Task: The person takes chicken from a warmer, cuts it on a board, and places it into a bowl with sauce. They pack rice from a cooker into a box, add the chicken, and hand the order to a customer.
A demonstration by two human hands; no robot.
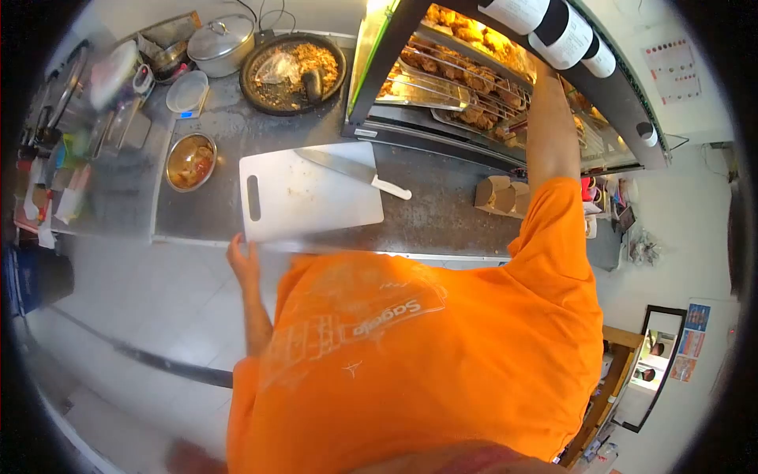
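My left hand point(242, 257) rests at the front edge of the steel counter point(442, 213), its fingertips at the near left corner of a white cutting board point(308, 197); it holds nothing. A cleaver point(347, 167) with a white handle lies across the board's far right corner. My right arm, in an orange sleeve, reaches up into a heated display case point(379, 87) full of fried chicken point(474, 79). The case's black frame hides my right hand.
A metal bowl of food point(191, 162) sits left of the board. Behind it are a plastic tub on a scale point(188, 92), a round black tray of fried bits point(294, 71) and a lidded pot point(221, 39). Open cardboard boxes point(501, 194) stand under the case.
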